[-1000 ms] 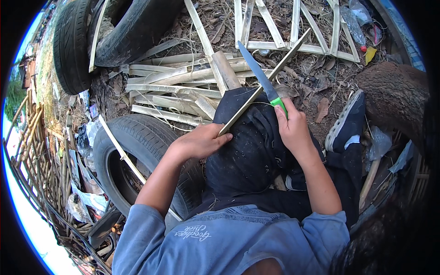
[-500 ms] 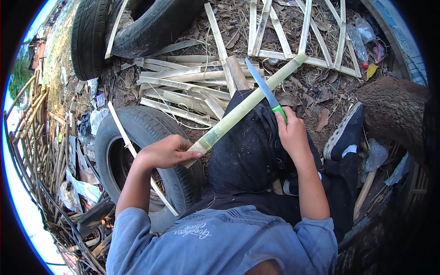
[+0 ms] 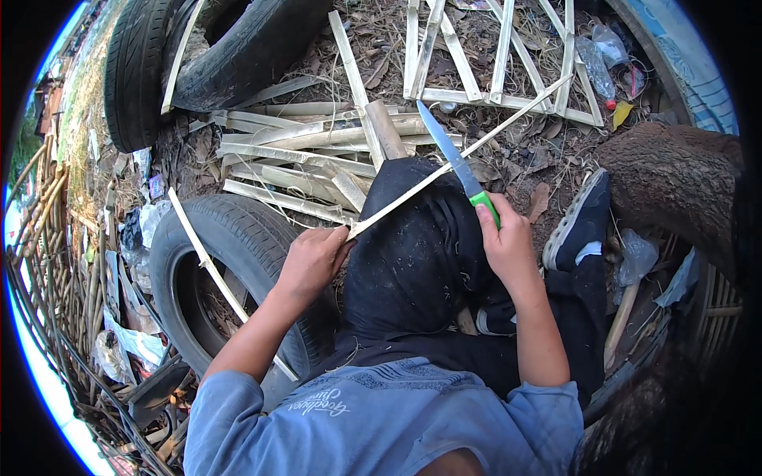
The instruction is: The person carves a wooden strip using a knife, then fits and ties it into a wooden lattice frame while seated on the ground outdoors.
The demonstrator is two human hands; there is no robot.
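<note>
I'd have the left hand (image 3: 311, 258), its fingers pinching the near end of the slim strip (image 3: 413, 190) slanting out ahead of them, hold firm while the right hand (image 3: 506, 238), fingers wrapped round the green-handled knife (image 3: 444, 141), lays the blade shallow, well ahead of that pinch.

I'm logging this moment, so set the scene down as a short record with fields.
Left grip: holds the near end of a thin bamboo strip
Right grip: closed on a green-handled knife
Blade: crosses the strip, tip pointing away; contact unclear
Left side: tyre with a pale stick across it
Ahead: split bamboo pile on the ground
</note>
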